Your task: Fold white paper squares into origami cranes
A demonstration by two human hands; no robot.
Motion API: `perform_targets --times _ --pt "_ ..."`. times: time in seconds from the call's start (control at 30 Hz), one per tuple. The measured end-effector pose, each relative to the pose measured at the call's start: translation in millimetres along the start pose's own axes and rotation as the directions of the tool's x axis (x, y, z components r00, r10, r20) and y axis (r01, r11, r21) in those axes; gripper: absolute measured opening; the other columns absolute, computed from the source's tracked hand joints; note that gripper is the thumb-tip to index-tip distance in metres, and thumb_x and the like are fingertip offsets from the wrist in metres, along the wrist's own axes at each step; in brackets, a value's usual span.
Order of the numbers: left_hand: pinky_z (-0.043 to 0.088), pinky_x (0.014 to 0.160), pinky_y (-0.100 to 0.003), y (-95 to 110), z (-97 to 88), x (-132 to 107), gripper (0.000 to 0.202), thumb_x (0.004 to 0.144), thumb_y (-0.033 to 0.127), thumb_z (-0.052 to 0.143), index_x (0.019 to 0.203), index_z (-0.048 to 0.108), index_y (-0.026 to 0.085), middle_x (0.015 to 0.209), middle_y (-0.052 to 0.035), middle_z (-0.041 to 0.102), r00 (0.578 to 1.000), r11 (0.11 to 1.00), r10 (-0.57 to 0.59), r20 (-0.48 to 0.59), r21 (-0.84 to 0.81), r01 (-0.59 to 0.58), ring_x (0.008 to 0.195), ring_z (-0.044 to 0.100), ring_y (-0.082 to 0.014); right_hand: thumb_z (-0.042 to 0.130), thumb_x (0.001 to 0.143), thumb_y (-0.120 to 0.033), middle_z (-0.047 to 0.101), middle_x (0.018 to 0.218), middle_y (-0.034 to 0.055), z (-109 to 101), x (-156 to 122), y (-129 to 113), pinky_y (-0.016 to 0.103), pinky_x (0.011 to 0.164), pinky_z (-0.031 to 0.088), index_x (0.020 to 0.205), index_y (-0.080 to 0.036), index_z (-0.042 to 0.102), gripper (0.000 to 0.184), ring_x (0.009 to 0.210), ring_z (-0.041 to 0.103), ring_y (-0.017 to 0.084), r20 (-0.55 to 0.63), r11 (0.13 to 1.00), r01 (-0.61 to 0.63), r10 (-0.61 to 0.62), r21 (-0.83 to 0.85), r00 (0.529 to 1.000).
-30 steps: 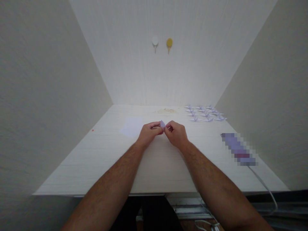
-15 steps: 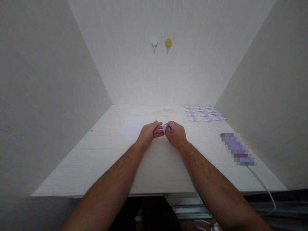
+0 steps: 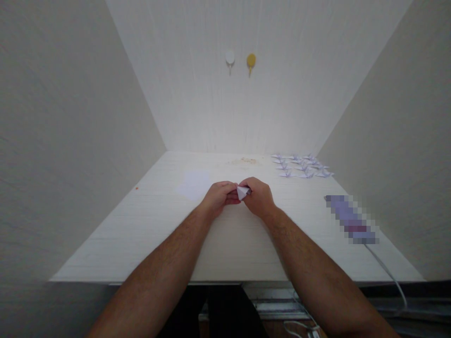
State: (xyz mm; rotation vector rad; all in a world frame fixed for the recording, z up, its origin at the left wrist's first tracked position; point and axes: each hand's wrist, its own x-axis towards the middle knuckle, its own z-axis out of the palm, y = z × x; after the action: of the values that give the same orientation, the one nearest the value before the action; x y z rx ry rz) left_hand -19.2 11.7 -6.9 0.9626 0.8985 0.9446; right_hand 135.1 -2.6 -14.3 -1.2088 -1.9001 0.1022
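Note:
A small piece of folded white paper (image 3: pixel 242 192) is held between my two hands, above the middle of the table. My left hand (image 3: pixel 221 196) pinches its left edge with thumb and fingers. Around its right side my right hand (image 3: pixel 258 196) is closed, the fingers curled and partly hidden behind the paper. Flat white paper sheets (image 3: pixel 194 184) lie on the table just left of my left hand. Several folded white paper cranes (image 3: pixel 302 167) stand in rows at the back right.
A blurred-out phone-like device (image 3: pixel 352 220) lies on the right of the white table (image 3: pixel 151 234), a white cable (image 3: pixel 387 272) running off the front edge. Two hooks, one white (image 3: pixel 230 58) and one yellow (image 3: pixel 251 60), are on the back wall. Walls enclose both sides.
My left fingers have closed onto the folded paper from a looser, more spread pose. More of the paper's white face now shows. The view has shifted slightly.

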Motion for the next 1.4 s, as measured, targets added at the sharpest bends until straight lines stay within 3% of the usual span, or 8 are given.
perform_targets --times 0.43,0.57,0.67,0.8,0.93,1.13,1.27,1.4 --pt "0.055 0.059 -0.027 3 -2.2 0 0.025 0.071 0.034 0.072 0.077 0.063 0.012 0.073 -0.0071 0.068 0.999 0.999 0.028 -0.015 -0.027 -0.029 0.062 0.065 -0.0141 0.052 0.079 -0.017 0.069 0.080 0.0030 -4 0 -3 0.027 0.070 0.046 0.085 -0.021 0.067 0.017 0.072 0.061 0.016 -0.037 0.998 -0.057 0.058 0.035 0.998" --pt "0.054 0.057 -0.025 3 -3.2 -1 0.023 0.069 0.030 0.074 0.077 0.063 0.012 0.074 -0.0066 0.068 0.999 0.999 0.038 0.006 -0.006 -0.038 0.062 0.065 -0.0135 0.052 0.076 -0.016 0.068 0.078 0.0024 -1 -1 -3 0.026 0.065 0.047 0.092 -0.020 0.066 0.022 0.066 0.059 0.014 -0.054 0.988 -0.105 0.111 0.117 0.992" --pt "0.055 0.057 -0.027 3 -4.5 2 0.020 0.070 0.028 0.072 0.077 0.062 0.012 0.073 -0.0059 0.067 0.999 0.997 0.037 -0.007 -0.062 -0.037 0.062 0.064 -0.0136 0.055 0.076 -0.021 0.067 0.083 0.0030 -1 0 -6 0.025 0.059 0.046 0.100 -0.018 0.061 0.025 0.062 0.058 0.013 -0.123 0.957 -0.172 0.205 0.232 0.971" --pt "0.055 0.060 -0.026 4 -7.5 6 0.017 0.072 0.026 0.071 0.081 0.061 0.014 0.077 -0.0047 0.067 0.991 0.976 0.077 -0.112 -0.195 -0.098 0.065 0.064 -0.0130 0.057 0.075 -0.024 0.059 0.073 0.0010 -5 1 -12 0.024 0.056 0.042 0.089 -0.017 0.064 0.018 0.058 0.050 0.011 -0.236 0.952 -0.167 0.229 0.256 0.944" --pt "0.054 0.064 -0.026 4 -7.9 7 0.022 0.070 0.028 0.074 0.080 0.060 0.014 0.076 -0.0039 0.067 0.972 0.959 0.149 -0.184 -0.212 -0.187 0.065 0.064 -0.0119 0.062 0.073 -0.028 0.048 0.057 -0.0045 -6 2 -13 0.024 0.051 0.036 0.089 -0.015 0.069 0.022 0.051 0.041 0.009 -0.035 0.862 -0.241 0.285 0.446 0.958" --pt "0.053 0.068 -0.029 1 -1.5 4 0.031 0.064 0.032 0.079 0.083 0.063 0.013 0.077 -0.0051 0.069 0.961 0.957 0.230 -0.155 -0.144 -0.253 0.067 0.065 -0.0131 0.071 0.068 -0.034 0.046 0.054 -0.0080 -5 4 -13 0.022 0.044 0.027 0.098 -0.016 0.067 0.035 0.045 0.034 0.006 0.349 0.636 -0.437 0.268 0.636 0.898" --pt "0.053 0.068 -0.030 0 0.0 4 0.035 0.062 0.035 0.081 0.083 0.064 0.012 0.074 -0.0048 0.069 0.961 0.958 0.251 -0.121 -0.114 -0.264 0.064 0.064 -0.0134 0.072 0.068 -0.033 0.047 0.054 -0.0088 -9 3 -15 0.021 0.039 0.024 0.103 -0.017 0.064 0.039 0.042 0.033 0.005 0.445 0.535 -0.499 0.239 0.681 0.863" --pt "0.054 0.067 -0.029 -1 -0.8 4 0.033 0.062 0.033 0.081 0.083 0.065 0.012 0.073 -0.0043 0.068 0.951 0.953 0.273 -0.143 -0.097 -0.288 0.063 0.064 -0.0127 0.073 0.067 -0.030 0.049 0.053 -0.0089 -11 2 -15 0.019 0.037 0.026 0.104 -0.017 0.063 0.040 0.040 0.036 0.006 0.482 0.498 -0.520 0.215 0.694 0.849"
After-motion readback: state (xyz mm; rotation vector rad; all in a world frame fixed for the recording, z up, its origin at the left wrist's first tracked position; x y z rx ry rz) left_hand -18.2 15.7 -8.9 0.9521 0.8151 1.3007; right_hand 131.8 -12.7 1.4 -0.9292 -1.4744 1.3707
